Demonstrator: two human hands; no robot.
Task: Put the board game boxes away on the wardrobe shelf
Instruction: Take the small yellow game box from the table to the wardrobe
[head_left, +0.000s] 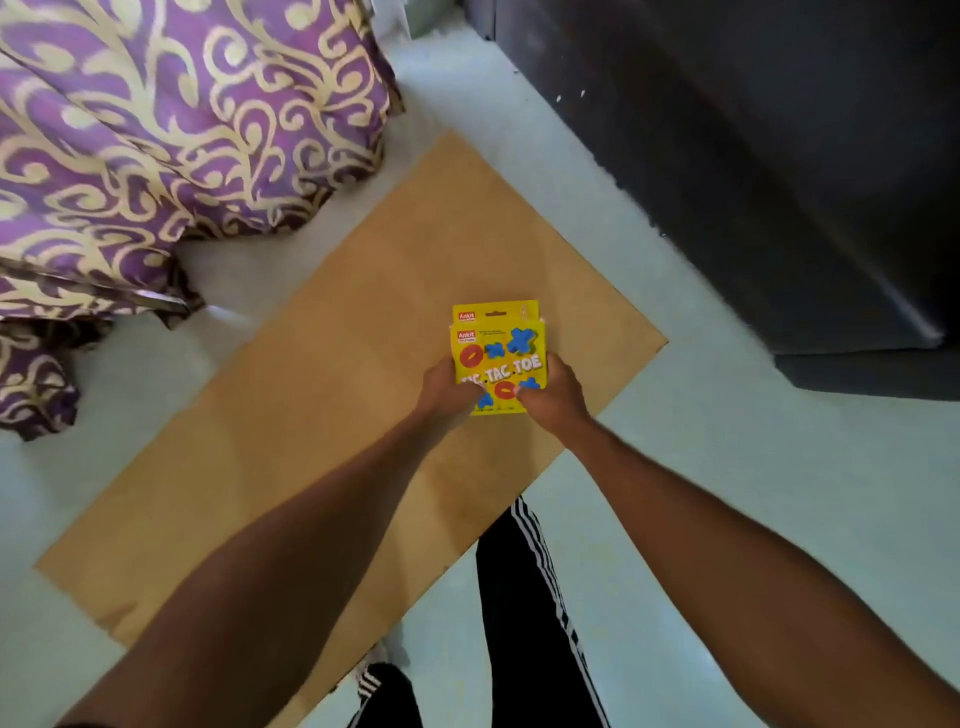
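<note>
Two yellow Tic Tac Toe game boxes (498, 358) are stacked, with the lower one's top edge (496, 313) peeking out behind the upper one. Both my hands hold the stack over a brown cardboard sheet (322, 415) on the floor. My left hand (448, 391) grips the stack's left side and my right hand (553, 396) grips its right side, thumbs on the front face. A dark piece of furniture (779, 156), possibly the wardrobe, stands at the upper right; no shelf is visible.
A purple and gold patterned cloth (156, 156) drapes down at the upper left. My legs in black trousers with white stripes (524, 613) stand at the cardboard's near edge. Pale floor (727, 493) surrounds the cardboard.
</note>
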